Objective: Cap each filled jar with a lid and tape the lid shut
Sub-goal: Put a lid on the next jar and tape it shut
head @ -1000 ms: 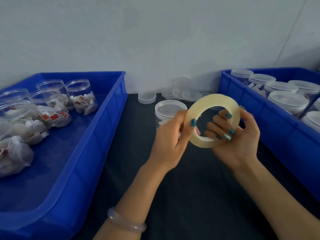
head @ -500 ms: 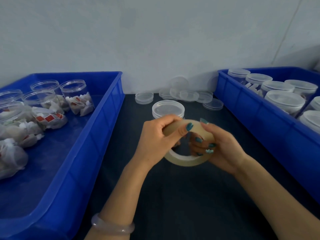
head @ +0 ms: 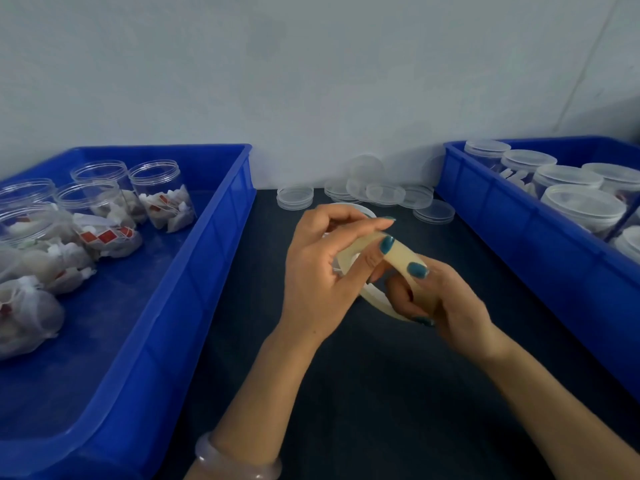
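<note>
Cream tape (head: pixel 401 253): left grip (head: pixel 318 271), right grip (head: pixel 450 303)

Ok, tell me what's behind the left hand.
Only the rim arc of a clear lid shows past the left hand. The rest of it, and whatever it sits on, is covered by that hand and the tape roll. Farther back, loose lids lie by the wall.

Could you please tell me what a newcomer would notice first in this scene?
At the centre, the left hand and right hand hold a pale tape roll over the dark table. The left bin, bright blue, holds uncapped filled jars; the right bin holds capped jars.
</note>
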Motion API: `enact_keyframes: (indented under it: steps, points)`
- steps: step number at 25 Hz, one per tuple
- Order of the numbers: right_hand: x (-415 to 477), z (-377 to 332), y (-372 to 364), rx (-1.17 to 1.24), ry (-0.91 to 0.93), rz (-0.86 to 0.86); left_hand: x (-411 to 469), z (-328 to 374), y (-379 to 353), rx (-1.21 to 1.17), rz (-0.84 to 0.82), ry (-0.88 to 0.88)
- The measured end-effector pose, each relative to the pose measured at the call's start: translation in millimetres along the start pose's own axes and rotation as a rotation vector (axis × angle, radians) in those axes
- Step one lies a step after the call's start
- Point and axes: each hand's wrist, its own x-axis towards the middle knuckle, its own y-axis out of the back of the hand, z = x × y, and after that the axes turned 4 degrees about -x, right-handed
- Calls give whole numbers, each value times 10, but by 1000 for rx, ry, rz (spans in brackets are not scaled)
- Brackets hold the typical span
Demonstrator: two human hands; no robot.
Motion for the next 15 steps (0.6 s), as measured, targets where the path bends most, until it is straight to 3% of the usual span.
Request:
enact_keyframes:
  steps: [5,10,15]
  points:
    - [-42,33,-71,-301,245,225,6,64,-1,-133,28,7]
    - [-69,81,-77,-829,380,395,5,88,-34,-245,27,63]
    - [-67,99,-80,-943,403,427,15,72,-21,-342,104,103]
